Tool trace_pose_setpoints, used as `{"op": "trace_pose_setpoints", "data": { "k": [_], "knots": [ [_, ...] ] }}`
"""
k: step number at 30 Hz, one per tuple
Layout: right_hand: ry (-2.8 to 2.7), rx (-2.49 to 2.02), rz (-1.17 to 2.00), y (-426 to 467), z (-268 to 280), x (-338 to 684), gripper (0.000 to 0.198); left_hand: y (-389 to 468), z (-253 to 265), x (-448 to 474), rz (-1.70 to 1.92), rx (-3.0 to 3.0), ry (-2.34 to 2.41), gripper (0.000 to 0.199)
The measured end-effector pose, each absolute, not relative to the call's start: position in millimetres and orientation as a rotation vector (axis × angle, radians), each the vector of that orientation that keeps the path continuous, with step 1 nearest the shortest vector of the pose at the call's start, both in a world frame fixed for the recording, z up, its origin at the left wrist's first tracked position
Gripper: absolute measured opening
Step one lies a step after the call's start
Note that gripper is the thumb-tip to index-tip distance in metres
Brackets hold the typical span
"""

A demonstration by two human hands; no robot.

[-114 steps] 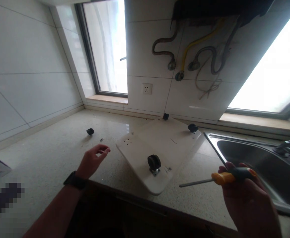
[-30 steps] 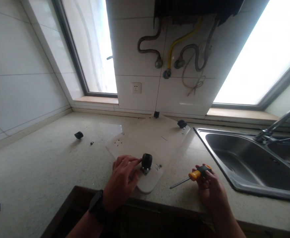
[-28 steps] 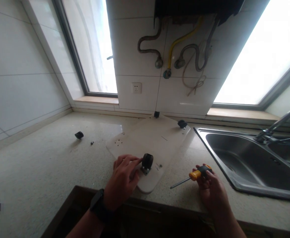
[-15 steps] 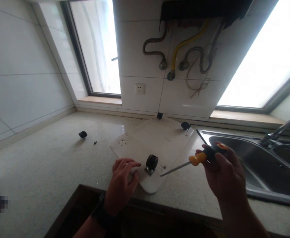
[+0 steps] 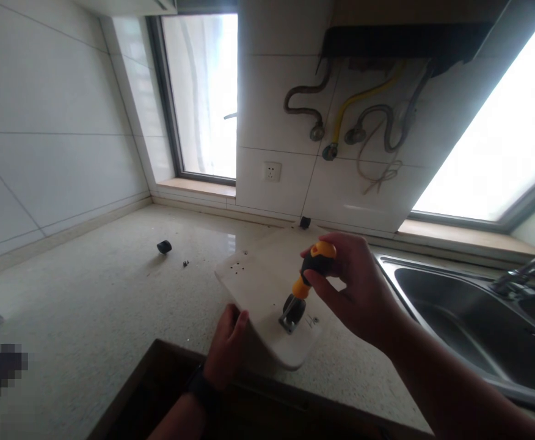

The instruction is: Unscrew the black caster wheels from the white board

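My right hand is wrapped round the yellow and black handle of a screwdriver, which points down at the near caster wheel. The caster's metal plate lies on a white board with rounded corners; the screwdriver's tip is hard to make out there. At the board's near left edge, my left hand grips the rim, thumb along the edge and the other fingers partly hidden. Another black caster stands at the board's far corner. Several small holes show at the left corner, which bears no caster.
On the speckled counter at left lie a loose black caster and a few small screws. A steel sink borders the right side. Hoses hang on the tiled wall behind. A dark open drawer or cabinet lies below the counter's front edge.
My right hand has moved left and tilted the screwdriver from nearly level to steeply downward at the near caster. My left hand has shifted from the board's top to its edge. The view has shifted slightly.
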State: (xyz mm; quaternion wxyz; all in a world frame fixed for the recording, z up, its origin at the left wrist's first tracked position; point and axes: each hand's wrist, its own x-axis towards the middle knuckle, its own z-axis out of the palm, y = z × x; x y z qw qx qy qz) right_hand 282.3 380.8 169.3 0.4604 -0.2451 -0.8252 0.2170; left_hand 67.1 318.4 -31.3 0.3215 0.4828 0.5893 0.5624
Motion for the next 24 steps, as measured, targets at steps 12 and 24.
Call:
{"op": "trace_pose_setpoints", "data": {
  "k": [12,24],
  "knots": [
    [-2.191,-0.653,0.389,379,170,263,0.048,312,-36,63,1.375,1.565,1.619,0.045],
    [-2.225,-0.767,0.518,379,184,260,0.048,308,-31,61,1.315,1.663,1.562,0.044]
  ]
}}
